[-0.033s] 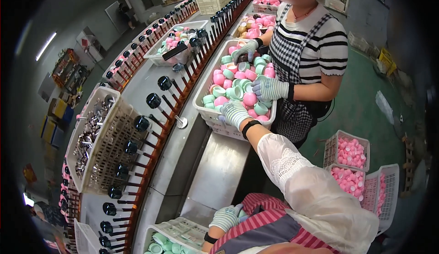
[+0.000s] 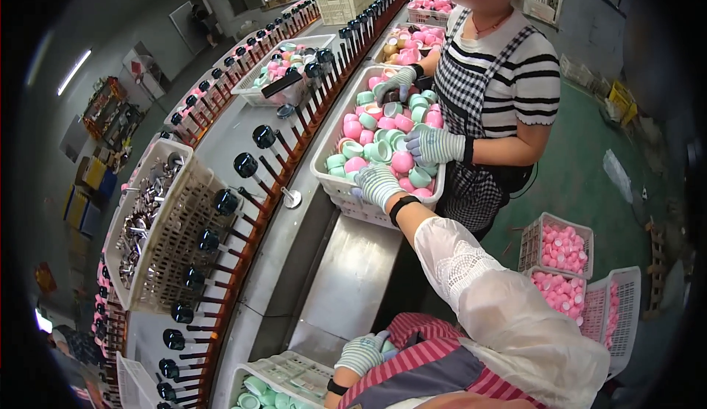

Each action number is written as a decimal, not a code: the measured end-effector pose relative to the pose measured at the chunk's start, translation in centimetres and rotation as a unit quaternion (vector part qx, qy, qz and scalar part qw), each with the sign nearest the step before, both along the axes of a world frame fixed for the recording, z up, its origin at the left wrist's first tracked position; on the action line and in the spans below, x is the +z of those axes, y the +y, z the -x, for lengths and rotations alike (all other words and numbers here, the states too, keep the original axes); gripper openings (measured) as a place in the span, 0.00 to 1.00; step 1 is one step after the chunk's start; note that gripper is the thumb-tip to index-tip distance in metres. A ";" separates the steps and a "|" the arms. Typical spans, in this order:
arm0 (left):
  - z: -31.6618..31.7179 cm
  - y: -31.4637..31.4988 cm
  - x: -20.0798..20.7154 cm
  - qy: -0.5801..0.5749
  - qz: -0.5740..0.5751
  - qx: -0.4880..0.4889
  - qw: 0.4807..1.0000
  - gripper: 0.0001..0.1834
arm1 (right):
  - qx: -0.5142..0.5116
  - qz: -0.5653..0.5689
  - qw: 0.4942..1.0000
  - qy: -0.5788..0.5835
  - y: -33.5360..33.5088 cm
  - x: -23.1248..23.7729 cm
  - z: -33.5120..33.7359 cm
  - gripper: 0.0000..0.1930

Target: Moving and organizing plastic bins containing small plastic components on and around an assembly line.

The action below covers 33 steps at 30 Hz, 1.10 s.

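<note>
My right hand (image 2: pixel 378 186), in a striped knitted glove with grey fingers, reaches out to the near side of a white plastic crate (image 2: pixel 318 160). Its fingers bend over the crate's rim, beside heaped pink and mint-green caps (image 2: pixel 401 161); the fingertips are partly hidden. Low in the picture, my left hand (image 2: pixel 361 354) is closed round a mint-green cap (image 2: pixel 388 346), of which only a part shows. Close to that hand is another white crate (image 2: pixel 283 368) with mint-green caps (image 2: pixel 258 388) in it.
Across the crate stands a co-worker (image 2: pixel 490 78), both gloved hands among the caps. A conveyor (image 2: pixel 221 321) carries upright spindles with glossy dark caps. A crate of metallic parts (image 2: pixel 151 221) sits on the left. Crates of pink caps (image 2: pixel 563 247) stand on the floor at right.
The spindles with dark caps have shifted slightly along the conveyor toward me. Both my hands stay where they were.
</note>
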<state>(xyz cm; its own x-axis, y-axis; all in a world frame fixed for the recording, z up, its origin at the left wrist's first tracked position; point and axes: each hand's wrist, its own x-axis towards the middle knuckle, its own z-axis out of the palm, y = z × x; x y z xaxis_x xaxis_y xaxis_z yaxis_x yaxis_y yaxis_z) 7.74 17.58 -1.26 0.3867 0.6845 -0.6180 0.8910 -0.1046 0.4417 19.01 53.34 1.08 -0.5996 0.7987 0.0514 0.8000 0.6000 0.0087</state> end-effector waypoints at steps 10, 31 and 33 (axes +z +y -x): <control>3.0 -0.2 -2.4 -0.072 -0.040 0.023 0.996 0.38 | -0.013 -0.013 1.000 0.005 0.8 -1.0 1.8 0.22; 3.8 -0.6 -2.6 -0.032 -0.006 -0.017 0.999 0.27 | -0.049 0.019 0.998 -0.045 0.6 0.4 3.8 0.24; 3.8 -0.5 -2.7 -0.029 -0.002 -0.018 0.999 0.27 | -0.054 0.029 0.997 -0.045 0.6 0.7 4.0 0.24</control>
<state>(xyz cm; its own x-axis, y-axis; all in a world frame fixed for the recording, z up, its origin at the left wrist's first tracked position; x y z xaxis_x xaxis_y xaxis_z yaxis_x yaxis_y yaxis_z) 3.92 17.05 -3.94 0.4462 0.6718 -0.5913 0.8593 -0.1368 0.4929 15.00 53.94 1.80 -0.5104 0.8586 -0.0474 0.8572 0.5124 0.0512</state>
